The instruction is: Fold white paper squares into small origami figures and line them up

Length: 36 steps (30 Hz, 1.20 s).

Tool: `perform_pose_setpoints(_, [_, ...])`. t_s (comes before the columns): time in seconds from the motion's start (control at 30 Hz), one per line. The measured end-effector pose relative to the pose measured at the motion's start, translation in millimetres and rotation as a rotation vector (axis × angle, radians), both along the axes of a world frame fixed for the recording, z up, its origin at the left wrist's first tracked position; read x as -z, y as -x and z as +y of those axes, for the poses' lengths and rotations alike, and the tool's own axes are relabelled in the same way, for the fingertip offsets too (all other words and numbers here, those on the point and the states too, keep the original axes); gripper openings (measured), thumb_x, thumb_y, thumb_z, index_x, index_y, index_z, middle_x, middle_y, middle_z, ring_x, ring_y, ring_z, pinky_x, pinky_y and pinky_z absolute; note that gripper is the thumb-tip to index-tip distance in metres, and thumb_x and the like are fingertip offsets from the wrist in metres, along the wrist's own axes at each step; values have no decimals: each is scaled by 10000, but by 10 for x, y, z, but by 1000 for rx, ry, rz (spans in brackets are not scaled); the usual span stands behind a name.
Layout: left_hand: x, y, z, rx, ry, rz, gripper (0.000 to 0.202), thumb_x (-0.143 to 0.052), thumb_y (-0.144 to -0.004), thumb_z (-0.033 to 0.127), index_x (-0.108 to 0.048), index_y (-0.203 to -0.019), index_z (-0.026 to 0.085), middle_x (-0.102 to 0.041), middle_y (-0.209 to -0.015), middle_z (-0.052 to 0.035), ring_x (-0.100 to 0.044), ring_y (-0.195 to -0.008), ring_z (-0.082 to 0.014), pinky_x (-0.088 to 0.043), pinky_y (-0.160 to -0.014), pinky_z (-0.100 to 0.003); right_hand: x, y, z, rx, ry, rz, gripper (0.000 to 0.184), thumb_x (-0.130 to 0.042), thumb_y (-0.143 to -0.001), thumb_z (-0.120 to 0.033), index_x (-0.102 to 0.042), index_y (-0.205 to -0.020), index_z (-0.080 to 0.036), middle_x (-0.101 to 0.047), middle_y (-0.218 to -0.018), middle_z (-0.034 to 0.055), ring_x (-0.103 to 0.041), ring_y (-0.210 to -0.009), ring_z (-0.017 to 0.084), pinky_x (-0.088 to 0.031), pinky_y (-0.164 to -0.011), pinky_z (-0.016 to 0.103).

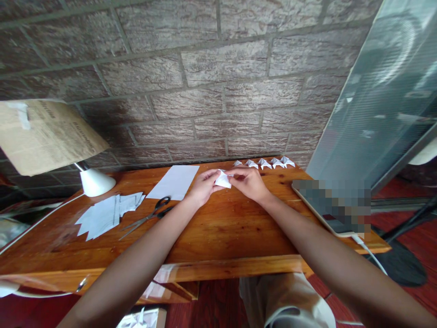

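Note:
Both hands meet over the middle of the wooden desk (218,237), holding a small piece of folded white paper (223,180). My left hand (205,186) grips its left side between thumb and fingers. At its upper right edge, my right hand (248,182) pinches the paper; some fingertips are hidden. Behind my right hand, several folded paper stars (264,163) stand in a row along the wall. To the left of my left hand lie a white sheet (174,181) and black-handled scissors (150,216), which rest apart from my hands.
Several cut paper pieces (105,214) lie at the left, by a white-based lamp (97,182) with a paper-covered shade. A tablet (324,207) with a charging cable (372,257) lies on the right edge. A brick wall (225,95) rises behind the desk.

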State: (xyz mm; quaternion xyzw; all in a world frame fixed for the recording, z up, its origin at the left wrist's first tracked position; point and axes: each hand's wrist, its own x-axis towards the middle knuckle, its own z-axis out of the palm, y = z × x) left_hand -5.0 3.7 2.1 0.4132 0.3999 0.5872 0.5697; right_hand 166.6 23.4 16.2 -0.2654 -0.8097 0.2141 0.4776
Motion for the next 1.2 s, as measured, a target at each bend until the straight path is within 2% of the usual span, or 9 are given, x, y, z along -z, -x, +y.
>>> perform_pose_setpoints(0.2, [5, 10, 5, -2, 66, -47, 187, -774, -705, 252, -691, -832, 142, -702, -802, -60, -657, -767, -170, -565, -784, -381, 9, -3, 13, -78, -48, -88, 178, -625, -835, -268, -770, -938, -254, -693, -888, 56, -610, -693, 151, -499, -663, 289])
perform_pose_setpoints(0.33, [-6, 33, 5, 4, 88, -68, 175, -761, -715, 235, -693, -842, 135, -704, -802, -62, -655, -746, -159, -562, -774, -357, 6, 6, 15, -114, -80, -103, 195, -618, -850, -301, -769, -962, -249, -680, -896, 69, -608, -719, 159, -498, -672, 297])
perform_pose_setpoints(0.5, [-20, 40, 11, 4, 99, -83, 159, -747, -733, 243, -689, -828, 130, -699, -773, -53, -640, -708, -142, -563, -743, -325, -2, 12, 8, -109, -83, -108, 211, -603, -869, -326, -766, -976, -243, -670, -915, 75, -612, -766, 168, -495, -683, 301])
perform_pose_setpoints(0.67, [-16, 43, 7, 51, 49, -61, 274, -775, -713, 350, -700, -849, 124, -712, -834, -75, -649, -750, -157, -544, -786, -342, 17, 12, 18, -106, -73, -112, 223, -632, -854, -336, -756, -1016, -245, -654, -968, 75, -613, -781, 166, -497, -696, 299])
perform_pose_setpoints(0.93, [-35, 49, -15, 39, 56, -61, 302, -827, -643, 304, -698, -849, 125, -694, -790, -48, -633, -718, -140, -530, -746, -313, 20, 30, 18, -102, -102, -83, 206, -676, -823, -288, -755, -1009, -248, -662, -936, 61, -626, -793, 163, -508, -699, 291])
perform_pose_setpoints(1.2, [-68, 31, -29, 54, 36, -87, 253, -799, -679, 290, -707, -854, 132, -706, -825, -58, -641, -761, -148, -518, -794, -319, 30, 28, 34, -116, -45, -37, 212, -680, -807, -267, -753, -1004, -236, -652, -974, 64, -630, -771, 149, -525, -676, 278])
